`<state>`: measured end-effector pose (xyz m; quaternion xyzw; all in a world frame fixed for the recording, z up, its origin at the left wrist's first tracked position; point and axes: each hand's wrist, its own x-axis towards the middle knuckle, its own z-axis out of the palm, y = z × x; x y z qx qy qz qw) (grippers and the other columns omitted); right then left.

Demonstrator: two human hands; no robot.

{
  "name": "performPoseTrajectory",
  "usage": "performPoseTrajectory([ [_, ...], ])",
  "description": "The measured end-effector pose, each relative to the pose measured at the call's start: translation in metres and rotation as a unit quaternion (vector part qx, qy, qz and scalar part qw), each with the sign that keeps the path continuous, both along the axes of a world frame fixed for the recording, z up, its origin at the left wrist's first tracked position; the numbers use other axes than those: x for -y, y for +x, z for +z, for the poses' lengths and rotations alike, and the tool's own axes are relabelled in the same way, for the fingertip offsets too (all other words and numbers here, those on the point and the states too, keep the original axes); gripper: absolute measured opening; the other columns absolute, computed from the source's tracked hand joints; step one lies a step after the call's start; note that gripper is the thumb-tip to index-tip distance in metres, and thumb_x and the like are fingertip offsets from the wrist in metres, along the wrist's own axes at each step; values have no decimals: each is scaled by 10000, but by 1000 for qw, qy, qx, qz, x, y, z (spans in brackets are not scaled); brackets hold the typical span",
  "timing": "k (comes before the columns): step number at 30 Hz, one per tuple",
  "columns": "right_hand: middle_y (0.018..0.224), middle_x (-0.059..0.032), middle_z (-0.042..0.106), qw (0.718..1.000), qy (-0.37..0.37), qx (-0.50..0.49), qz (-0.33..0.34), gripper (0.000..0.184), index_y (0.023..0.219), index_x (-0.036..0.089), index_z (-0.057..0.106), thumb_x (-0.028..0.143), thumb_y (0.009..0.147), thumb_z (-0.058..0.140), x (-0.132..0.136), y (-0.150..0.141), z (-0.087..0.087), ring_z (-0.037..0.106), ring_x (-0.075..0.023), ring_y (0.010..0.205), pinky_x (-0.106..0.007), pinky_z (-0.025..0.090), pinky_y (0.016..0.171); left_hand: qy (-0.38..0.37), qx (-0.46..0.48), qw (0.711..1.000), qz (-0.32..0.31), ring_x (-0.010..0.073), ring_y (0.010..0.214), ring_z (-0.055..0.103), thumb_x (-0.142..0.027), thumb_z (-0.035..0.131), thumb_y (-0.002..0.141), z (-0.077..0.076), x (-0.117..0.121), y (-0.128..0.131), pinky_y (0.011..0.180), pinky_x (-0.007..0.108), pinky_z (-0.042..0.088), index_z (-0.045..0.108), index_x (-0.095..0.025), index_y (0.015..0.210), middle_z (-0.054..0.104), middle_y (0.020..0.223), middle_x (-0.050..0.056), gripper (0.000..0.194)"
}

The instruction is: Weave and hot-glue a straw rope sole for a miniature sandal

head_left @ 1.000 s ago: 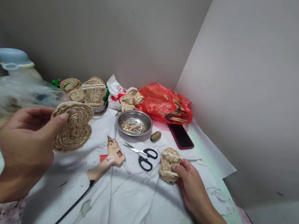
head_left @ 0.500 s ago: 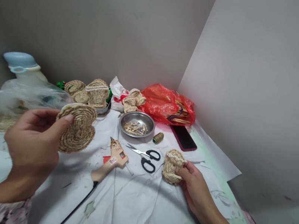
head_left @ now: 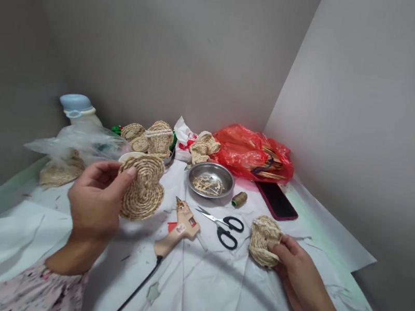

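Pinched between thumb and fingers of my left hand (head_left: 99, 206) is a flat coiled straw piece (head_left: 144, 187), shaped like a figure eight and raised above the table. My right hand (head_left: 298, 267) grips the right edge of a smaller woven straw piece (head_left: 265, 241) with a pale braided band, low over the white sheet. Between the hands lie a beige hot glue gun (head_left: 182, 229), its nozzle pointing away from me, and black-handled scissors (head_left: 226, 224) with their blades slightly apart.
Behind them stand a steel bowl (head_left: 212, 169) of straw scraps, a thread spool (head_left: 239, 199) and a phone (head_left: 277, 200). Farther back are a red plastic bag (head_left: 240, 147), more woven straw pieces (head_left: 160, 137), a clear bag (head_left: 83, 141) and a blue-capped bottle (head_left: 77, 106). The glue gun's cord (head_left: 130, 295) runs toward me.
The view has turned left, so everything sits farther right in the picture. Both hands keep hold of their straw pieces, with little other visible change.
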<state>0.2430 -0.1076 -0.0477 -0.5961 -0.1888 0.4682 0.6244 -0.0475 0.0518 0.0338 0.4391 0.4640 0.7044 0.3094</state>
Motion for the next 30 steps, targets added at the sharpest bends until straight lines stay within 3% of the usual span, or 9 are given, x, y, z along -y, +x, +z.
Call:
performPoseTrajectory([
  [7,847,-17,737,1000,7,3,-11,233,886,217,655,270,680,749,0,0,0,664,-245,817,-319,497,686,-39,45,998,-34,104,641,540,-269,823,529,-1,-4,-3,591,226,437,643,-175,787,598,715,-34,329],
  [15,910,-32,735,1000,12,-4,-15,337,976,199,659,287,675,783,-1,0,1,659,-233,829,-317,505,720,-75,88,991,-69,115,649,553,-260,843,522,-5,-6,-4,556,228,444,645,-174,782,604,743,-16,338],
  [30,815,-11,714,1000,15,7,-23,245,875,182,643,244,667,758,-1,-1,4,645,-198,751,-293,480,693,-80,97,989,-73,118,644,557,-251,835,496,-3,-5,-2,543,222,440,640,-176,783,611,727,-26,355],
])
